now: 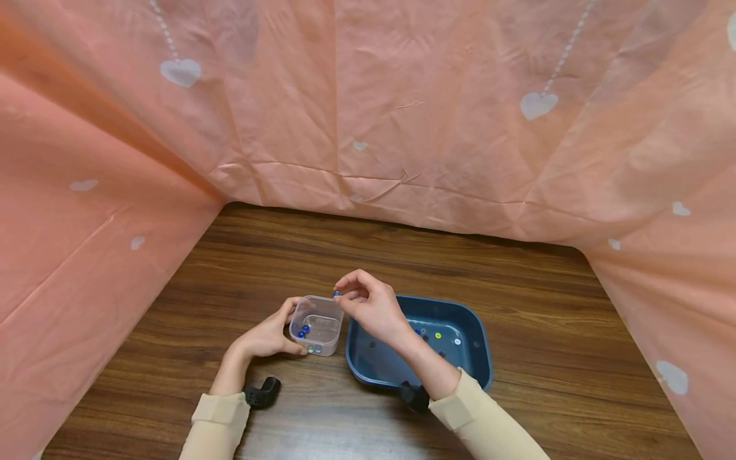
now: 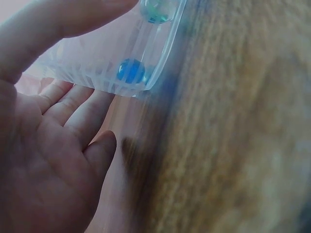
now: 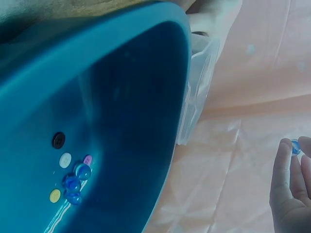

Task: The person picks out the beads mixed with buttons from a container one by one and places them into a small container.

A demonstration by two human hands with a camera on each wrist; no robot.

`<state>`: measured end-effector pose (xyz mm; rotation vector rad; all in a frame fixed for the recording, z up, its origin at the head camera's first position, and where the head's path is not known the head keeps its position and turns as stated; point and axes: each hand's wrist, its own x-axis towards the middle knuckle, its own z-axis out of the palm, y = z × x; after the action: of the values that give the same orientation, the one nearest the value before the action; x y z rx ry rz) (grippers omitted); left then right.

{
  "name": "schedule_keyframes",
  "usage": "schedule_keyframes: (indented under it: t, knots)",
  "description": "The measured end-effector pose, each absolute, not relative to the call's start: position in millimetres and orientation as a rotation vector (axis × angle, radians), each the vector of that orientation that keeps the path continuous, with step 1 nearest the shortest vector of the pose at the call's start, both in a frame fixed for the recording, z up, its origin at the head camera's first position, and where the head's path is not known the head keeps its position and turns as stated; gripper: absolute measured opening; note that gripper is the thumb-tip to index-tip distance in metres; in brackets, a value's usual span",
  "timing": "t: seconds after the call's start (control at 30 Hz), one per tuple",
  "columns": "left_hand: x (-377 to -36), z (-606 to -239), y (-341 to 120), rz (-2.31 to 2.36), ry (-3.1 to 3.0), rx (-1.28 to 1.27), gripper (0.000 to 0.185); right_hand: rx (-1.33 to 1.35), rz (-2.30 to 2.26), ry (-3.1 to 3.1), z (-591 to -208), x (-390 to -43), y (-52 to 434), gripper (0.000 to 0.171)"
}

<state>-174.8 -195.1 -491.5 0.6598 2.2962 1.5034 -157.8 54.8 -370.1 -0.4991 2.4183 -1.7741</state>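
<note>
My left hand [image 1: 264, 335] holds a small clear plastic box [image 1: 329, 349] by its left side, thumb at the near corner and fingers at the far one. Inside lie blue marbles [image 1: 306, 329] and a pale greenish marble [image 1: 311, 349]. Above the box's far right rim, my right hand [image 1: 376, 310] pinches a blue marble [image 3: 295, 147] between thumb and fingertips. Its forearm passes over a dark blue plastic basin [image 1: 485, 351]. In the right wrist view, the basin holds several blue marbles [image 3: 72, 183], a black button [image 3: 58, 140], a white button [image 3: 65, 160], a yellow button [image 3: 55, 195] and a pink button [image 3: 87, 160].
Box and basin stand side by side on a brown wood-grain table [image 1: 276, 236]. Pink cloth [image 1: 368, 115] with white hearts hangs along the back and both sides. Black wrist devices are strapped on both arms, the left one [image 1: 263, 392] close above the table.
</note>
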Motion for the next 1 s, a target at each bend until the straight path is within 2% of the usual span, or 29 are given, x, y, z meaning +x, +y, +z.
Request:
schedule_keyframes:
  t: [1.0]
  knots:
    - [-175,-489,-198,1.512,2.272,0.677,0.087,-0.526,-1.715,2.452,-374,-162,34,0.015]
